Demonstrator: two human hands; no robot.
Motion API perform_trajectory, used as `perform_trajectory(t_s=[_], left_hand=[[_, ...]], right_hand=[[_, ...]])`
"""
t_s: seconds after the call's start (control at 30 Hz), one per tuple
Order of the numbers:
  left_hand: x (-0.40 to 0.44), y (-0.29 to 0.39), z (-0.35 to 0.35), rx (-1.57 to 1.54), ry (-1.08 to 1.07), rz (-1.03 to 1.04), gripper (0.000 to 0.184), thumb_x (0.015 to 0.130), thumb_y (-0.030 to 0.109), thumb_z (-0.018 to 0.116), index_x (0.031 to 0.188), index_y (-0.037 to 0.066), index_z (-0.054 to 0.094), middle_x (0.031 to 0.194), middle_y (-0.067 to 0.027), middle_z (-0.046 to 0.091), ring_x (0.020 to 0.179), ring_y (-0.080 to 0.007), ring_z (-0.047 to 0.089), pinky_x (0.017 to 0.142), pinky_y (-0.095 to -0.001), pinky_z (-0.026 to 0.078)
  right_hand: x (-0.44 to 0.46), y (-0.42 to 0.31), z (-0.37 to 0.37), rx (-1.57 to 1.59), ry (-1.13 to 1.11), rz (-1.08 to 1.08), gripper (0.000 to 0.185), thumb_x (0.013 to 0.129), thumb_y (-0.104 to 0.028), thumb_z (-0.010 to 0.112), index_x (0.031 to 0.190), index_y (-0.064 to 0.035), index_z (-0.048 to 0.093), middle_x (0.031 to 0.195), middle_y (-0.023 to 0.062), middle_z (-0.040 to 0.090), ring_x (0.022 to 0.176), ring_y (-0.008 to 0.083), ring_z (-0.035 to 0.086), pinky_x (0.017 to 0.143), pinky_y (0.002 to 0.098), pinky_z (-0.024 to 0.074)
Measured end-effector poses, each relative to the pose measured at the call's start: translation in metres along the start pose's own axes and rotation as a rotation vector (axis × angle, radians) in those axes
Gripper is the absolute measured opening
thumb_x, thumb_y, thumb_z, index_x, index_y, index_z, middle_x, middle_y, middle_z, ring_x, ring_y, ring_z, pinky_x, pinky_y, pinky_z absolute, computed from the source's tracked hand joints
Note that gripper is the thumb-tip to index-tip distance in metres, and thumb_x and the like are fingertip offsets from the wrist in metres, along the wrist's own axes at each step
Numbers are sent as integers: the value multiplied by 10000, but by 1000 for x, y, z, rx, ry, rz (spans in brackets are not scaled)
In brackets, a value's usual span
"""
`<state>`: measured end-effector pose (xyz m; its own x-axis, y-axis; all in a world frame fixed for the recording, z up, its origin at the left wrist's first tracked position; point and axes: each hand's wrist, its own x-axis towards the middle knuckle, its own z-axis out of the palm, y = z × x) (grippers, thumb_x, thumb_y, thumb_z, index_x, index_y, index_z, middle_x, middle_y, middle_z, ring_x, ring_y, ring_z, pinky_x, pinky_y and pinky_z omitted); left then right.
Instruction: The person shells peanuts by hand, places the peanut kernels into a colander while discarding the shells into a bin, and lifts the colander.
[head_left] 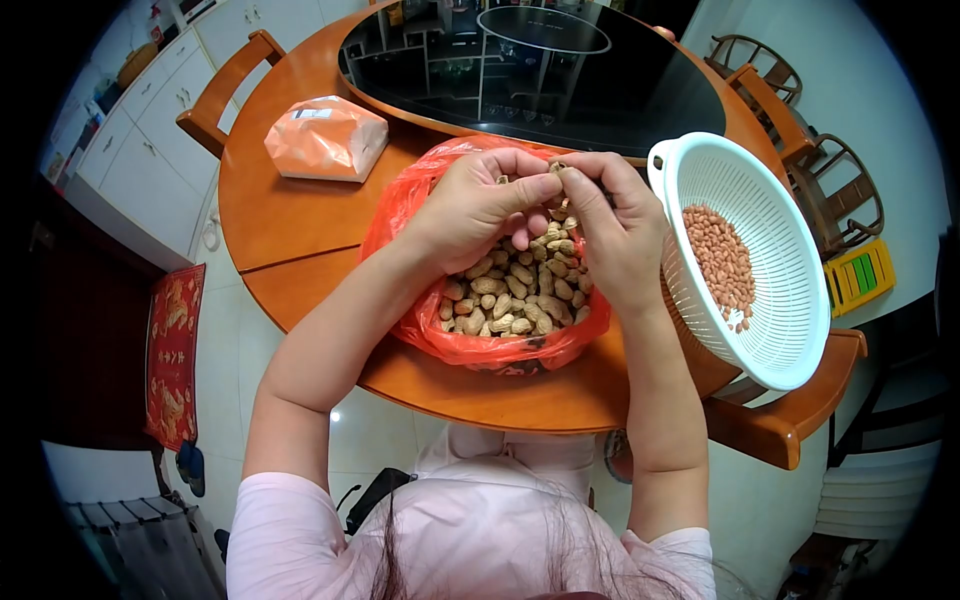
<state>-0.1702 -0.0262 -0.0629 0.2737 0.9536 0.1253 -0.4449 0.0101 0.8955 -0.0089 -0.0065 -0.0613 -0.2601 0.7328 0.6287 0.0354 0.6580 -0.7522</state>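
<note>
A red plastic bag (pixel 455 345) stands open on the round wooden table, full of unshelled peanuts (pixel 520 290). Above it my two hands meet, thumbs close together. My left hand (pixel 490 200) pinches at a peanut shell near its fingertips. My right hand (pixel 620 220) has its thumb and forefinger closed on a peanut shell (pixel 560 170) too. Whether both hold the same shell is hard to see. To the right of my right hand, a white slotted basket (pixel 790 270) holds shelled reddish peanuts (pixel 718 262).
An orange and white tissue pack (pixel 325 138) lies on the table's left side. A black glass turntable (pixel 530 80) covers the far part of the table (pixel 290 230). Wooden chairs (pixel 780 425) stand around it. A yellow and green item (pixel 858 278) is at the right.
</note>
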Motion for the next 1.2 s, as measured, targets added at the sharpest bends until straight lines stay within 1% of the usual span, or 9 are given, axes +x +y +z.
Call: perform_trajectory(t_s=[0.13, 0.23, 0.33, 0.43, 0.53, 0.73, 0.83, 0.93, 1.2], left_hand=[[0, -7, 8, -30, 74, 65, 176, 878, 163, 604, 930, 4, 548, 733, -45, 599, 569, -68, 576, 472, -161, 468], [1, -12, 10, 55, 101, 136, 167, 894, 177, 581, 915, 17, 540, 684, -36, 590, 557, -61, 573, 469, -154, 463], [0, -11, 14, 133, 126, 197, 155, 919, 176, 536, 912, 22, 530, 672, -35, 586, 530, -54, 551, 455, -151, 443], [1, -13, 13, 178, 126, 181, 161, 941, 179, 483, 945, 25, 529, 679, -32, 567, 543, -59, 528, 456, -162, 422], [2, -15, 11, 154, 144, 203, 166, 948, 165, 448, 957, 17, 521, 674, -47, 568, 524, -67, 515, 449, -169, 408], [3, -8, 11, 62, 190, 21, 163, 942, 157, 448, 951, 6, 508, 687, -72, 581, 519, -95, 519, 469, -193, 427], [7, -11, 3, -36, 179, 1, 135, 927, 123, 474, 920, -10, 495, 738, -89, 594, 565, -116, 582, 450, -194, 462], [7, -9, 3, 8, 212, -8, 153, 940, 159, 455, 933, 16, 508, 760, -80, 599, 583, -102, 565, 478, -203, 447], [8, -7, 0, -13, 189, -12, 176, 933, 140, 439, 992, -5, 518, 823, -74, 601, 640, -105, 595, 477, -198, 456]], right_hand=[[1, 6, 4, 56, 46, 21, 134, 894, -75, 540, 952, 26, 608, 833, 32, 619, 728, 51, 551, 639, 182, 451], [0, -4, 7, 148, 82, 176, 132, 897, -82, 537, 943, 15, 614, 792, 24, 613, 657, 35, 530, 563, 157, 422], [0, -6, 9, 326, 82, 215, 130, 901, -86, 534, 941, 13, 607, 761, 24, 603, 595, 29, 513, 509, 147, 399], [0, -2, 11, 451, 67, 254, 147, 901, -87, 532, 920, 51, 580, 761, 47, 601, 634, 60, 542, 575, 187, 436], [0, -3, 15, 522, 70, 266, 145, 897, -87, 537, 922, 50, 579, 746, 43, 597, 589, 61, 534, 535, 189, 435], [2, 9, 8, 538, 78, 491, 172, 888, -138, 570, 978, 5, 599, 764, 9, 584, 533, 20, 448, 444, 138, 333], [4, 8, 9, 602, 99, 607, 189, 888, -161, 570, 993, -7, 601, 754, -4, 570, 534, 14, 413, 423, 129, 281], [6, 11, 4, 722, 69, 628, 193, 887, -155, 564, 999, 1, 587, 769, -9, 568, 563, 19, 454, 437, 127, 305], [7, 9, 1, 771, 56, 625, 200, 897, -137, 546, 1035, 3, 581, 790, 2, 557, 583, 23, 459, 425, 126, 305]])
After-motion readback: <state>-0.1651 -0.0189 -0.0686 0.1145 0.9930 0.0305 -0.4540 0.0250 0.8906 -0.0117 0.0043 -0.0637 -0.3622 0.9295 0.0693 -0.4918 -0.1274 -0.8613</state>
